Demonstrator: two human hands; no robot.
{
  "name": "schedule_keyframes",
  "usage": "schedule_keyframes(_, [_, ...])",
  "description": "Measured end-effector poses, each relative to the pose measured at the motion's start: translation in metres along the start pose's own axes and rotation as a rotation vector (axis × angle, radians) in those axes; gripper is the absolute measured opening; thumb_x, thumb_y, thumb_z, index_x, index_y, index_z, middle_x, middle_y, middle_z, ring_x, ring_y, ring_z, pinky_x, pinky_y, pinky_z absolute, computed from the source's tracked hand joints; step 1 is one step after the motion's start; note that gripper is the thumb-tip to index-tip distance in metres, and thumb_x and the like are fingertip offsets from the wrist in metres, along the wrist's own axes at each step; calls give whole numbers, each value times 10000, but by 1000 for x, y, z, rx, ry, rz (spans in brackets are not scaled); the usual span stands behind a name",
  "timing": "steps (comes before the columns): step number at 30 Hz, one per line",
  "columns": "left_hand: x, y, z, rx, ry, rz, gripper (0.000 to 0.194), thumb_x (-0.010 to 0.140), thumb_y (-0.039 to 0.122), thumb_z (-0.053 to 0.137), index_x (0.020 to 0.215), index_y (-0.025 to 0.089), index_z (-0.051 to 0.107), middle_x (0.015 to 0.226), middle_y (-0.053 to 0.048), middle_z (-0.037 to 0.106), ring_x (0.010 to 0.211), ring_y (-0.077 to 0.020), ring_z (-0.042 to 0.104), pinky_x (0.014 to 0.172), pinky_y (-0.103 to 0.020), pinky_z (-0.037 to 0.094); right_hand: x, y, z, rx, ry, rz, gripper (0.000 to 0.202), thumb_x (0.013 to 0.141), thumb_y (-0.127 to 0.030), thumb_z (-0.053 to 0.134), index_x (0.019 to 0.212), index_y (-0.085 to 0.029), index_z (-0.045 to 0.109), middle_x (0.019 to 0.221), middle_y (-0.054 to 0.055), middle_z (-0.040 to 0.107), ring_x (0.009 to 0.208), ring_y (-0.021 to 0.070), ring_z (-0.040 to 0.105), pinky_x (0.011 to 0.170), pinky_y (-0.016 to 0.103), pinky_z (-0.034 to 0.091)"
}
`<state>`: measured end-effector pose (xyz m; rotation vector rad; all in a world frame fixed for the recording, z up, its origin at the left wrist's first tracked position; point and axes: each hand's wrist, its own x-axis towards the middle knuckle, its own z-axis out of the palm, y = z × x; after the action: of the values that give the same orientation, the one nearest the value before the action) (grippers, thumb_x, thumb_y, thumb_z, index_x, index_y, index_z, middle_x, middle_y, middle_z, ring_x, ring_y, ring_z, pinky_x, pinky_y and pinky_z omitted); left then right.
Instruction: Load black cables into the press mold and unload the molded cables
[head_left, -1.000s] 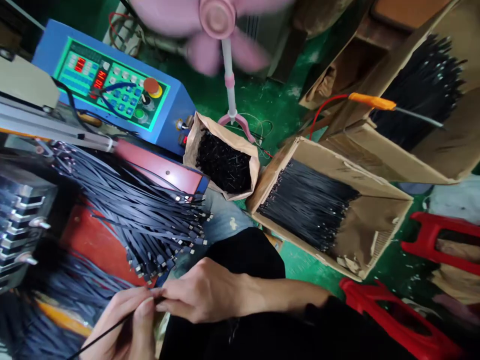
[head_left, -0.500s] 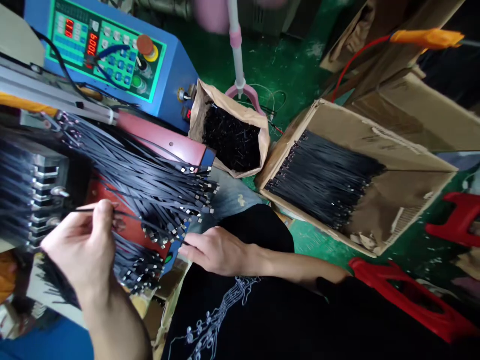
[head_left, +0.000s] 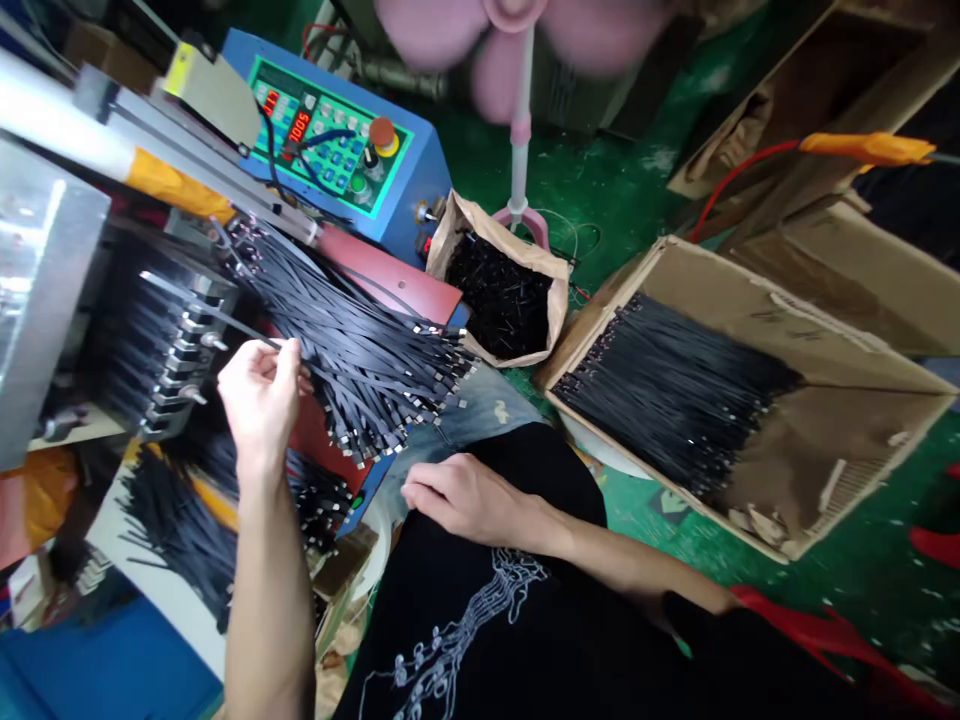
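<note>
My left hand [head_left: 259, 400] is closed on a thin black cable [head_left: 232, 322], pinched between thumb and fingers. The cable reaches up and left over a row of metal clamps [head_left: 187, 345] on the machine. My right hand [head_left: 457, 495] is curled closed near my lap; what it holds, if anything, is hidden. Between the hands and the control box, a pile of black cables [head_left: 360, 340] with metal-tipped ends lies across a red surface [head_left: 311, 425]. More black cables [head_left: 172, 520] lie on a white surface below the clamps.
A blue control box [head_left: 420, 150] with red digits stands at the back. Beside it are a paper bag [head_left: 559, 300] of small black pieces and a pink fan [head_left: 519, 150]. On the right, a cardboard box [head_left: 840, 400] holds many black cables. A blue bin [head_left: 105, 660] is at lower left.
The view has shifted, so the scene sits further right. My left hand has risen towards the clamps with the cable. The cable no longer runs to my right hand, which is now apart from it.
</note>
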<state>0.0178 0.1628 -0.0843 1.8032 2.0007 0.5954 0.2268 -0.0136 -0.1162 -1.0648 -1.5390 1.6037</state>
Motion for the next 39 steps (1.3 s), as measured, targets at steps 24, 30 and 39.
schedule_keyframes(24, [-141, 3, 47, -22, 279, -39, 548, 1070, 522, 489, 1483, 182, 608, 1560, -162, 595, 1477, -345, 538, 1270, -544, 393, -104, 157, -74, -851, 280, 628, 323, 1066, -201, 410, 1257, -151, 665, 1143, 157, 726, 1040, 302, 668, 904, 417, 533])
schedule_keyframes(30, [-135, 4, 58, -10, 357, -9, 575, 1046, 596, 464, 1409, 199, 668, 1511, -127, 650, 1455, -401, 557, 1255, -650, 387, -88, 110, -112, -880, -103, 899, 379, 1065, -467, 535, 908, -185, 734, 807, 140, 730, 752, 292, 705, 679, 384, 485])
schedule_keyframes(39, [-131, 1, 55, -10, 325, 2, 470, 1060, 543, 460, 1375, 273, 681, 1519, -68, 664, 1478, -369, 545, 1295, -636, 376, 105, 173, -188, -1050, -237, 228, 284, 970, -94, 495, 1098, -154, 741, 1185, 188, 708, 1113, 320, 632, 879, 447, 475])
